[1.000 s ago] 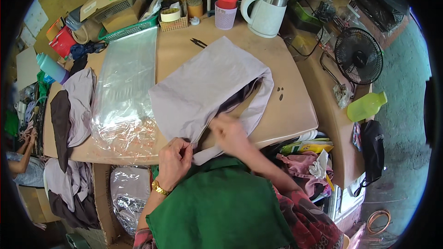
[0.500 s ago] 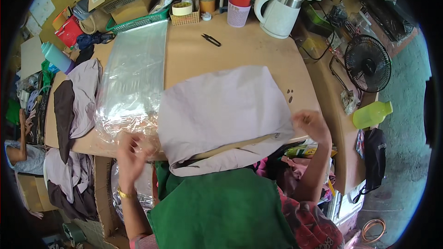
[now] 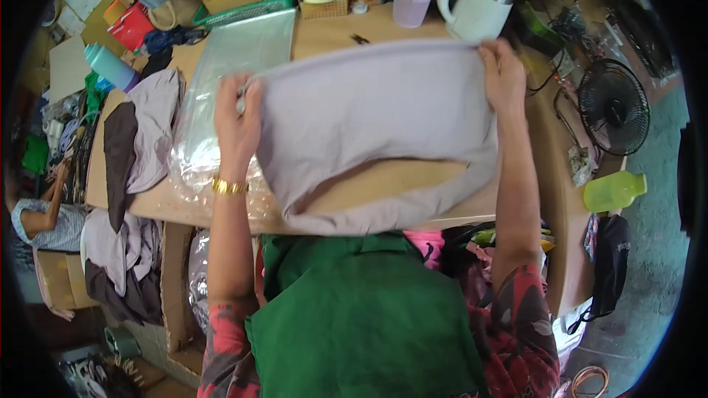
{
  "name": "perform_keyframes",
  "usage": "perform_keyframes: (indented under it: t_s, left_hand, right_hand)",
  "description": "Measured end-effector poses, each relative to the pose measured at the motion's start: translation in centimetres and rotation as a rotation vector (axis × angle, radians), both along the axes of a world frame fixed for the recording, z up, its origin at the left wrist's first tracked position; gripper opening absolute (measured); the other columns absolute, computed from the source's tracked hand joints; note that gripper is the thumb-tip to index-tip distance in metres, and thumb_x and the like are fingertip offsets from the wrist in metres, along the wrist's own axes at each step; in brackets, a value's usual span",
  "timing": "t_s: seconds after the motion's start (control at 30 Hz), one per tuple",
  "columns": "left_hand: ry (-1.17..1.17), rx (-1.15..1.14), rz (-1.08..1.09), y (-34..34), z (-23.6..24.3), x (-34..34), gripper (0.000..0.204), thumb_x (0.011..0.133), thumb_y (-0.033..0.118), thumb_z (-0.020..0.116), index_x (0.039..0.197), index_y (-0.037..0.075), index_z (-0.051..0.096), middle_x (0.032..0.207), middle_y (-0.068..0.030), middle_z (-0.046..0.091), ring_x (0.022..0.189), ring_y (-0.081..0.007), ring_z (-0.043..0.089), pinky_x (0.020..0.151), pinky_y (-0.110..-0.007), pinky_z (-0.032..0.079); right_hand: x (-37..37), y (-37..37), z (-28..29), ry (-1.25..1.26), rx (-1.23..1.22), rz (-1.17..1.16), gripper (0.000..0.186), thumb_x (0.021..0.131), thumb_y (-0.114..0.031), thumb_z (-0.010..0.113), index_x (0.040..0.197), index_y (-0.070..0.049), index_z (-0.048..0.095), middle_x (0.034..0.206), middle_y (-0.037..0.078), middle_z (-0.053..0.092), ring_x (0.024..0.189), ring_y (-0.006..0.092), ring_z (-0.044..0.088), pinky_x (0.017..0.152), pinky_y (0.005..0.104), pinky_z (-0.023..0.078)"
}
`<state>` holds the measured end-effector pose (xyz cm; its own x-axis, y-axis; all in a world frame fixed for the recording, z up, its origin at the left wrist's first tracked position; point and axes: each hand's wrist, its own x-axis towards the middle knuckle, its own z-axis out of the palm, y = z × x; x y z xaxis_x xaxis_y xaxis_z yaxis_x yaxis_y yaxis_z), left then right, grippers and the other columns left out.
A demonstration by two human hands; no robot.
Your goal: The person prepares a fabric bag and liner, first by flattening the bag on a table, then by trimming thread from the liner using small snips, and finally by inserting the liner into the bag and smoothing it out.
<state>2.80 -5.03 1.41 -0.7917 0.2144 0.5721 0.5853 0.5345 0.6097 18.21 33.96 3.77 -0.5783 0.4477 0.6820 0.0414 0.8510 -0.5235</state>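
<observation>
A pale lilac-grey cloth piece (image 3: 383, 107), sewn like a bag or garment, is stretched out between my hands over the table (image 3: 413, 180). Its lower side gapes open and shows the tabletop through a long slit; the near band droops toward the table's front edge. My left hand (image 3: 240, 118) pinches the upper left corner, while my right hand (image 3: 505, 77) grips the upper right corner. Just left of the cloth lies a stack of clear plastic bags (image 3: 247, 48), partly behind my left hand. Small black thread snips (image 3: 359, 39) show beyond the cloth's far edge.
Along the back stand a white kettle (image 3: 476, 11), a lilac cup with red top (image 3: 413, 0) and a green basket (image 3: 251, 11). More grey and dark cloth (image 3: 155, 129) lies left. A black fan (image 3: 614, 107) and yellow-green bottle (image 3: 614, 191) are right. Another person (image 3: 48, 214) is far left.
Both hands, apart from the cloth's corners before, have closed on them. The cloth's far edge is pulled away from me and its lower opening gapes wider. The view has shifted slightly.
</observation>
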Motion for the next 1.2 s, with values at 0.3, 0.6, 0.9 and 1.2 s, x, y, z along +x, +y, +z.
perform_keyframes:
  t_s: [0.3, 0.6, 0.9, 1.2]
  left_hand:
    - [-0.799, -0.05, -0.196, -8.4, -0.1, 6.4, 0.048, 0.099, 0.039, 0.045, 0.083, -0.002, 0.063, 0.068, -0.0062, 0.064, 0.063, -0.0112, 0.06, 0.058, -0.026, 0.047]
    - [-1.7, 1.139, -0.716, -3.4, -6.4, 13.5, 0.071, 0.097, 0.058, 0.033, 0.132, -0.003, 0.042, 0.121, -0.0205, 0.058, 0.114, -0.0277, 0.058, 0.092, -0.037, 0.051]
    - [-1.343, 1.518, -0.331, 5.1, -9.0, 7.7, 0.032, 0.1, 0.028, 0.046, 0.12, 0.002, 0.05, 0.112, -0.0107, 0.062, 0.103, -0.0247, 0.062, 0.094, -0.04, 0.053]
    - [-1.749, 1.364, -0.652, 6.5, -9.5, 13.4, 0.026, 0.097, 0.023, 0.051, 0.113, 0.002, 0.054, 0.11, -0.0113, 0.062, 0.102, -0.0226, 0.061, 0.09, -0.04, 0.053]
  right_hand:
    - [6.3, -17.5, -3.6, -0.307, 0.158, 0.614, 0.017, 0.073, -0.014, 0.071, 0.086, -0.007, 0.062, 0.085, 0.008, 0.062, 0.087, 0.0251, 0.06, 0.093, 0.0432, 0.04]
    - [4.9, -19.8, -2.3, -0.255, 0.196, 0.671, 0.009, 0.078, -0.009, 0.069, 0.076, -0.006, 0.061, 0.065, 0.004, 0.055, 0.064, 0.0218, 0.056, 0.098, 0.0463, 0.035]
    - [10.2, -16.9, -5.2, -0.528, 0.107, 0.383, 0.011, 0.08, -0.009, 0.067, 0.073, -0.006, 0.059, 0.06, 0.005, 0.054, 0.058, 0.0277, 0.055, 0.088, 0.0425, 0.039]
    - [5.3, -20.0, -2.0, -0.202, 0.27, 0.23, 0.021, 0.075, -0.024, 0.075, 0.072, -0.009, 0.06, 0.071, 0.003, 0.057, 0.075, 0.0237, 0.058, 0.08, 0.0389, 0.037]
